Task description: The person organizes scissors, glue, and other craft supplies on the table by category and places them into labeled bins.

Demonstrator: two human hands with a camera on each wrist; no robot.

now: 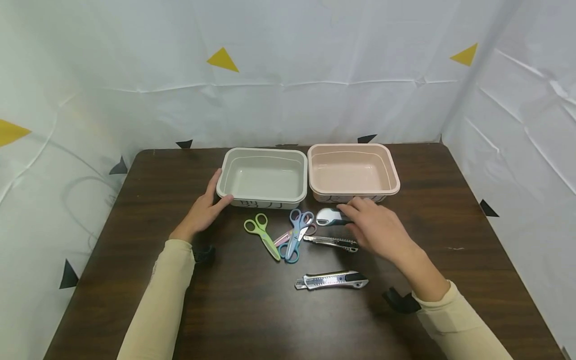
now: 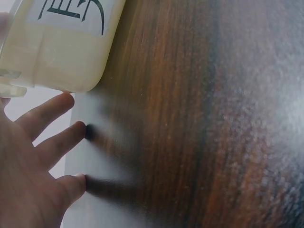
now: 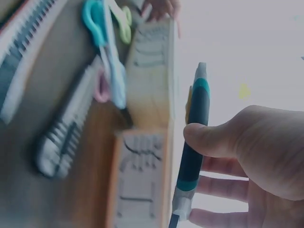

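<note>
- Tool (image 3: 190, 166): dark grip, teal bands, pale ends.
- Lies between thumb and fingers of right hand (image 1: 378, 227), pinched.
- Left hand (image 1: 200, 212): fingers spread, at grey-green bin (image 1: 265, 182).

Head camera looked forward and down from above, farthest off; grey bin (image 1: 263, 186) near mid-frame. Left wrist camera sat close, tilted sideways, sharing that bin at upper left; right wrist likewise, bin at upper centre.

Dark table (image 1: 243, 310): green bin (image 1: 263, 177), pink bin (image 1: 353, 172), two utility knives (image 1: 333, 280), perhaps four scissors (image 1: 295, 235)
</note>
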